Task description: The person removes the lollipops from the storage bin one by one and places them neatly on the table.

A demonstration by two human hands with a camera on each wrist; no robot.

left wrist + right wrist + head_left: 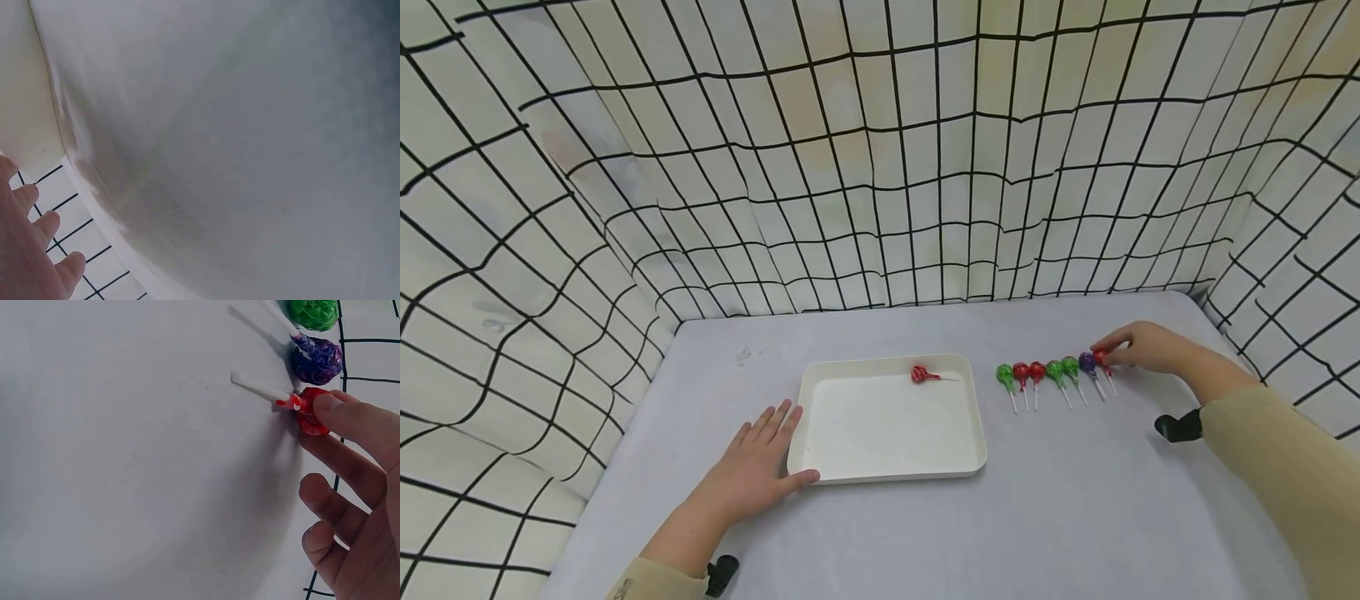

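Note:
A red lollipop (310,412) at the right end of a row is pinched by its wrapped head between the thumb and fingers of my right hand (1148,347). Its white stick points toward the near side. Beside it lie a purple lollipop (1087,363), then green lollipops (1070,367) and red lollipops (1037,371) in a line to the left. My left hand (756,467) has its fingers spread at the left edge of a white tray (880,478), thumb at the near left corner. Inside the tray, near its far right, lies one red lollipop (920,374).
A white cloth covers the table (925,542). White walls with a black grid (880,167) rise behind the table and on both sides. Black devices (1178,427) show at each wrist, next to tan sleeves.

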